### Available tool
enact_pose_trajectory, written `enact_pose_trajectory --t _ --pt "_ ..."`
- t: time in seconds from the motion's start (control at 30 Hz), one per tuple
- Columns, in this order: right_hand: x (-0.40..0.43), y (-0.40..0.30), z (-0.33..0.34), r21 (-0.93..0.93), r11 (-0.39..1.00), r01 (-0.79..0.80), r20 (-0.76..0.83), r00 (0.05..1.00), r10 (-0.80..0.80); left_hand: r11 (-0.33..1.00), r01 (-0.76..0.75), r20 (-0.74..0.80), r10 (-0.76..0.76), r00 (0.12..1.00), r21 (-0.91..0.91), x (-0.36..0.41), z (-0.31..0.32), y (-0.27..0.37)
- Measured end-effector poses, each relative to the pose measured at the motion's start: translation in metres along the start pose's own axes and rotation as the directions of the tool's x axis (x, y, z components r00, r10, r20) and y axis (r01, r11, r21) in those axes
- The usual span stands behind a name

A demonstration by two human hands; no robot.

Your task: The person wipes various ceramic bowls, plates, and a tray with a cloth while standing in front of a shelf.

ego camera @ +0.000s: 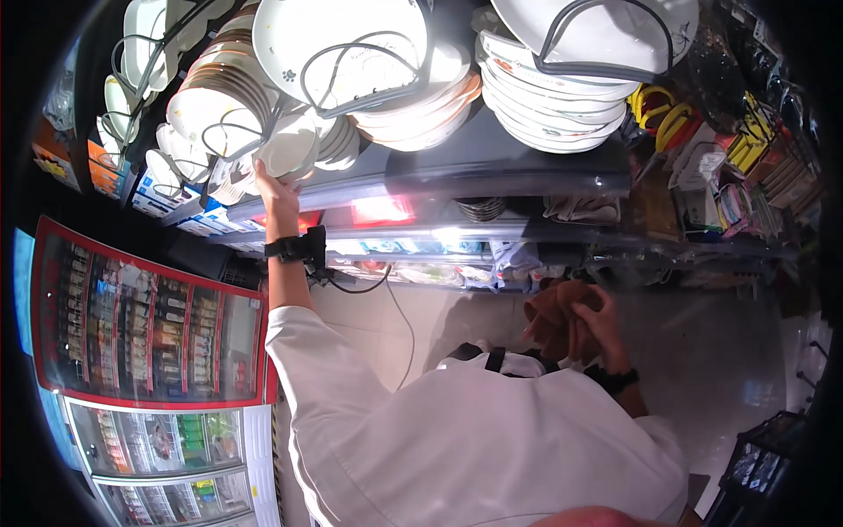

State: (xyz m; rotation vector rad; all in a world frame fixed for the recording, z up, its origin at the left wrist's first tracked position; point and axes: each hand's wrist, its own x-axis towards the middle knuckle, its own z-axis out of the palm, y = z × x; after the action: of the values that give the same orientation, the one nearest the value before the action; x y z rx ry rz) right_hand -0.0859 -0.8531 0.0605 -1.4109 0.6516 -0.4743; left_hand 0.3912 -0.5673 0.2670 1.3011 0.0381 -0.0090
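My left hand (280, 189) reaches up to the shelf and touches the near rim of a white bowl (287, 146); whether its fingers close on the rim is hard to tell. Beside that bowl are stacked small bowls (339, 145) and a stack of plates (220, 109). Lower right, my right hand (598, 316) grips a bunched brown cloth (566, 316) in front of my body, below the shelves. Large white plates (349, 53) stand in wire holders above further stacked dishes (553, 99).
The dark shelf's front edge (421, 188) runs across, with packaged goods on lower shelves. Scissors with yellow handles (658, 115) hang at the right. A red-framed drinks fridge (151, 316) stands at the left. A cable (409, 323) trails over the floor. A black rack (757, 461) is lower right.
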Motion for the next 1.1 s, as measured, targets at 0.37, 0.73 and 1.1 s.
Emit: enact_pose_trajectory --t 0.37,0.73,1.1 --pt "-0.004 0.023 -0.002 -0.037 0.997 -0.07 0.001 0.998 0.07 0.998 0.034 0.002 -0.034 0.999 0.045 0.075 0.026 -0.008" --pt "-0.004 0.034 0.007 -0.028 0.993 -0.117 -0.101 0.988 0.113 0.969 -0.039 -0.21 0.092 0.973 0.244 0.108 0.049 -0.033" --pt "0.003 0.038 0.041 -0.029 0.995 -0.1 -0.067 0.993 0.098 0.92 -0.119 -0.211 0.209 0.955 0.373 0.123 0.018 -0.053"
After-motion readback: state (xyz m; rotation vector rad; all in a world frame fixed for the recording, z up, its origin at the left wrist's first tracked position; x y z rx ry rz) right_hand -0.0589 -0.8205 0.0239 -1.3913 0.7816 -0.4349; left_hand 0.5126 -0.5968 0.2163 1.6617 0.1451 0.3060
